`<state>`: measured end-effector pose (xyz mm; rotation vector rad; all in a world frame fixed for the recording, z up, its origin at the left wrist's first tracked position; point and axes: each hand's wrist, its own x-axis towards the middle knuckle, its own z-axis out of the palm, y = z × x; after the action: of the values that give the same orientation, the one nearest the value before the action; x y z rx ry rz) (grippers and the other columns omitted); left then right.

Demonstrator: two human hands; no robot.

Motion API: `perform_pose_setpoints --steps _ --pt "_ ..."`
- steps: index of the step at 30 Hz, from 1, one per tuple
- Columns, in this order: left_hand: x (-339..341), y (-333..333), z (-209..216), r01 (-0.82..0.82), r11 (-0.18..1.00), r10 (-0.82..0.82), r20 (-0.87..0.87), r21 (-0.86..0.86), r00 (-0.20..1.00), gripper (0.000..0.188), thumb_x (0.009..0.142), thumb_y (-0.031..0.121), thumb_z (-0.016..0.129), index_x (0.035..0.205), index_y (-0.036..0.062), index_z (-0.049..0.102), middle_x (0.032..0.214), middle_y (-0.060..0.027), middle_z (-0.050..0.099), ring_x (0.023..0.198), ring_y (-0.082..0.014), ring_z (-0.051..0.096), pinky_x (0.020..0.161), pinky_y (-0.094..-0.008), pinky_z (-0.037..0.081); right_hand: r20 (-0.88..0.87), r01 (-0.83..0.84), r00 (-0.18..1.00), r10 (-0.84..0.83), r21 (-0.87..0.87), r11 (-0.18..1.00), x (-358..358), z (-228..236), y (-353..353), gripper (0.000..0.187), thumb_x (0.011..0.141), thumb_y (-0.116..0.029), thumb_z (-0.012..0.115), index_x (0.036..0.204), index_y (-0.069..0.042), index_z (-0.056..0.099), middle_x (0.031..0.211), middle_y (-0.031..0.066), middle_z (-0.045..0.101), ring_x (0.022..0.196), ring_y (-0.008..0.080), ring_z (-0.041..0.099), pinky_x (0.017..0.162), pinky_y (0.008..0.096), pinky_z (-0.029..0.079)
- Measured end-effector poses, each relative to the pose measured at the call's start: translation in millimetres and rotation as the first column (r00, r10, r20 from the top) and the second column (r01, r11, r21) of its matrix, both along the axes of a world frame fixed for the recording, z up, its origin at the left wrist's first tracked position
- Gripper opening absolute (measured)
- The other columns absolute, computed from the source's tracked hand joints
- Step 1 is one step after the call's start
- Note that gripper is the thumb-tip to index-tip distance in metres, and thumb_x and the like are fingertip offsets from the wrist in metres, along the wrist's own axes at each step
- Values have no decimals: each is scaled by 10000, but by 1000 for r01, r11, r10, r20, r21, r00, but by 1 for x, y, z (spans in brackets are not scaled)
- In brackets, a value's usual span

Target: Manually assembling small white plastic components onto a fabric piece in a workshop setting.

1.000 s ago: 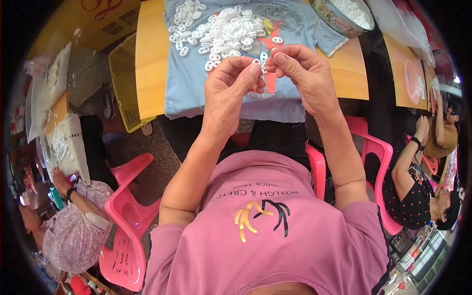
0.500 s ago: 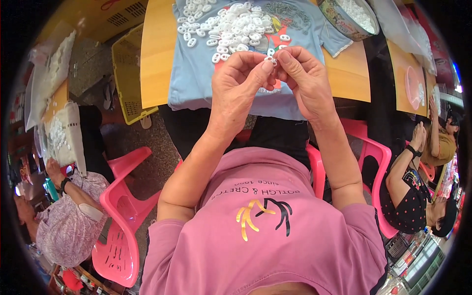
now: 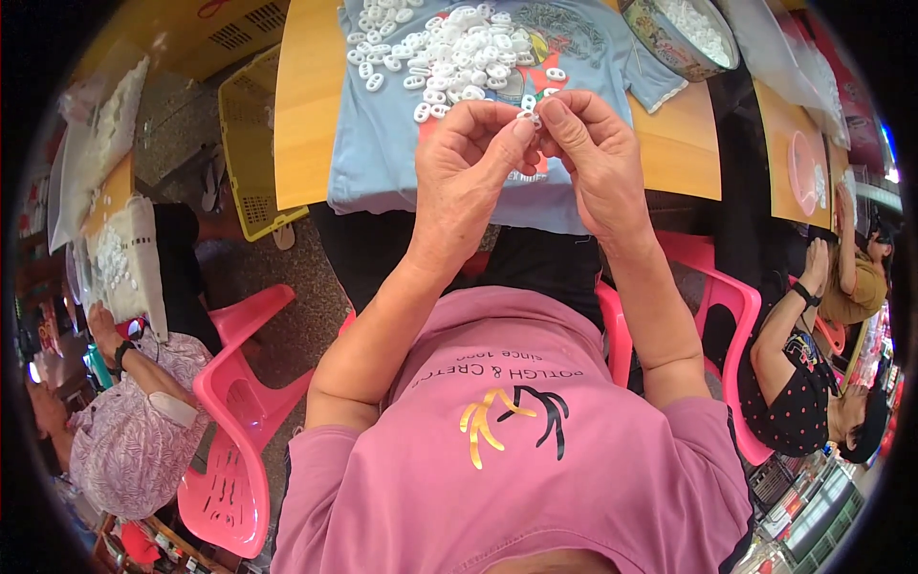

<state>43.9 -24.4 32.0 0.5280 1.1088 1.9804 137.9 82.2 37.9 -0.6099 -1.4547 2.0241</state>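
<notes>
Both hands meet above the near part of a light blue T-shirt [image 3: 382, 163] spread on the table. Between thumb and fingers, my left hand [image 3: 469, 158] pinches a small white plastic piece [image 3: 529, 117] with holes in it. From the other side, my right hand [image 3: 598, 153] has its thumb and fingers closed at the same piece; its fingertips partly hide what they grip. Just beyond the hands lies a heap of white two-holed oval pieces [image 3: 469, 53]. Many small dark grey metal parts [image 3: 564, 29] are scattered on the shirt to the right of the heap.
A round patterned tin [image 3: 674, 62] of white pieces stands at the wooden table's [image 3: 306, 105] far right. A yellow crate [image 3: 249, 163] is left of the table. Pink chairs [image 3: 229, 459] flank me. People sit at left [image 3: 143, 421] and right [image 3: 803, 373].
My hands stay almost in place, still pinching the white piece. The person on the right has shifted their hands slightly.
</notes>
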Motion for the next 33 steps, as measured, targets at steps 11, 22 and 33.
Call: perform_pose_setpoints --steps 11,22,33 --pt "2 0 -1 -41 999 39 -86 -22 996 147 927 93 631 996 -24 574 839 -65 656 734 -94 613 676 -237 520 23 -8 1000 5 163 987 0 -1 -3 161 935 -146 639 998 2 623 876 21 637 753 78 546 685 213 454" --pt "-4 6 -17 -98 984 78 -138 -150 987 128 928 94 626 974 -20 589 832 -57 655 752 -95 627 670 -234 521 92 13 996 -20 75 997 -8 -16 0 154 932 -155 644 978 -8 633 851 17 656 737 74 594 642 203 471" --pt "-21 -4 -17 121 988 -112 102 -91 988 177 898 147 667 959 -12 620 787 -54 649 690 -107 600 651 -247 488 231 -254 959 162 455 854 5 2 23 171 929 -84 619 1051 33 642 875 40 658 783 107 604 699 251 501"
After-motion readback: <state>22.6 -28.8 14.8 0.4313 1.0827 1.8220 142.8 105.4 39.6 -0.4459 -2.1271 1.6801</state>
